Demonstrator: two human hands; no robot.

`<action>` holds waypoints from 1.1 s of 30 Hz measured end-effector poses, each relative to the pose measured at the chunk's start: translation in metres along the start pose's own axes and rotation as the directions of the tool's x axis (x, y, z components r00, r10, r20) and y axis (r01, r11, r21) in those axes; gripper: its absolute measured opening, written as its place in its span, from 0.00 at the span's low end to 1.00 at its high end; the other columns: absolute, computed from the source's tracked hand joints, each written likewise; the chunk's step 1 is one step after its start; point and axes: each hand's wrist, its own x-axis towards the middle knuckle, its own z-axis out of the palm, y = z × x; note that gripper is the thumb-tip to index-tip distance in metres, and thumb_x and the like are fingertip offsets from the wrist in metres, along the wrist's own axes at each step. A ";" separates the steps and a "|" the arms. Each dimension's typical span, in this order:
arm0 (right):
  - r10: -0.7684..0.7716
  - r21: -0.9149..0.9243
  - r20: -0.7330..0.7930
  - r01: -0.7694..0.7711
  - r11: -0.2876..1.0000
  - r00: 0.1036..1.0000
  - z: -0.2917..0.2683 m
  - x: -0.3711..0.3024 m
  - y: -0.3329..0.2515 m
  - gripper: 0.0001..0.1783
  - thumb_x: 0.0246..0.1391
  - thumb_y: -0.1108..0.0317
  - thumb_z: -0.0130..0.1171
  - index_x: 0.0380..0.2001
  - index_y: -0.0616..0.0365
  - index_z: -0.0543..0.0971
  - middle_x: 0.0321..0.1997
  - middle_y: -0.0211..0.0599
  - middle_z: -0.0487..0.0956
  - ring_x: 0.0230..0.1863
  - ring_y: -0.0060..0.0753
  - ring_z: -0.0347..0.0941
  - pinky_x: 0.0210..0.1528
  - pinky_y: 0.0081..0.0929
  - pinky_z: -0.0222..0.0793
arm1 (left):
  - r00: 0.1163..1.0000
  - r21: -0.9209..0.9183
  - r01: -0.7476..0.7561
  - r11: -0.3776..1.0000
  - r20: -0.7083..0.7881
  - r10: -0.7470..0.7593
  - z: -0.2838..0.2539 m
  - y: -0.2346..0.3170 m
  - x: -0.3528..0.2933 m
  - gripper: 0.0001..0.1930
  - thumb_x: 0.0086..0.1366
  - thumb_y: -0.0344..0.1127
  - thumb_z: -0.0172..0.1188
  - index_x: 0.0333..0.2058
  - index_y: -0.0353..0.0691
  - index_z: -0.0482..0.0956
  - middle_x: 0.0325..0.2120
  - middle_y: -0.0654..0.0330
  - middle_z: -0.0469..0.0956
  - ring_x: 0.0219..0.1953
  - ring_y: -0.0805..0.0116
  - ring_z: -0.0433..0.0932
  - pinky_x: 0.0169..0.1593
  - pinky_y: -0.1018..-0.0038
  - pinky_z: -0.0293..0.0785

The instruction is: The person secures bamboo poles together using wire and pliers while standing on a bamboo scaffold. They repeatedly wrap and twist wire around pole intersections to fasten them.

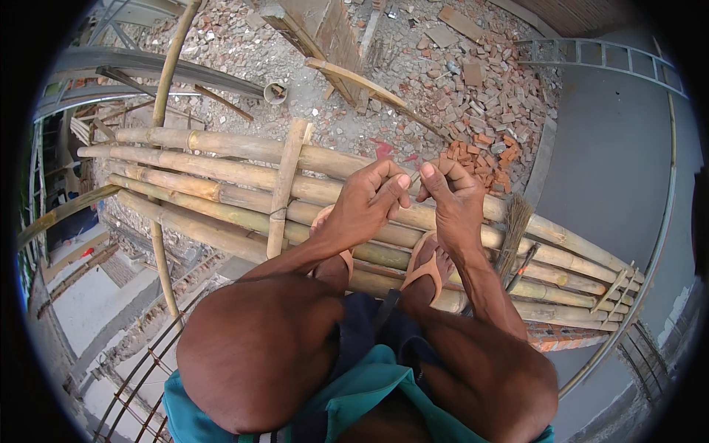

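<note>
Above the bamboo poles [244, 176], my left hand [371, 193] and my right hand [456, 198] come close together with fingers pinched. Something thin, perhaps a strand, shows faintly between the fingertips; its kind is too small to make out. Beside my right forearm, a bundle of thin, stiff brownish strands [515, 230] lies across the poles. Next to it a dark-handled hand tool [523, 267] is partly hidden by the arm. My feet in tan flip-flops [427, 272] rest on the poles.
The poles form a raised platform, with a wooden crosspiece [286, 188] tied over them. Below lie broken bricks [473, 103], rubble and a bucket [275, 93]. A metal ladder [602, 55] spans the far right, above a grey surface [605, 148]. Rebar [140, 391] sits at lower left.
</note>
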 end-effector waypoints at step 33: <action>0.432 -0.173 0.521 -0.405 0.898 0.736 0.027 -0.035 0.013 0.22 0.69 0.52 0.57 0.40 0.64 0.77 0.16 0.18 0.58 0.16 0.13 0.50 0.18 0.20 0.47 | 0.723 -0.750 -0.645 0.144 -0.661 -0.200 -0.217 0.019 0.064 0.05 0.74 0.37 0.59 0.38 0.46 0.74 0.19 0.69 0.67 0.14 0.79 0.56 0.16 0.80 0.46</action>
